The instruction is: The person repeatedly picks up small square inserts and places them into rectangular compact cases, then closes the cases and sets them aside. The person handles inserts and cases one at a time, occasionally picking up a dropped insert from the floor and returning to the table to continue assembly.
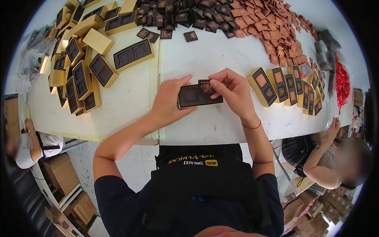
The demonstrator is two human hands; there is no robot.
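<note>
My left hand [167, 98] grips the left end of a small gold box with a dark two-compartment insert [188, 97], thumb along the far edge and fingers at the near edge. The box's left compartment holds nothing. Between thumb and fingers, my right hand [236, 91] pinches a thin dark square packet with gold print [205, 85]. That packet is tilted over the right compartment; whether it touches the insert I cannot tell.
Gold boxes with dark inserts [82, 79] lie heaped at left. Piles of dark squares [183, 15] and copper-brown squares [272, 33] spread along the far side. Filled boxes [279, 85] stand at right, beyond them red material [342, 83]. Other people sit at both sides.
</note>
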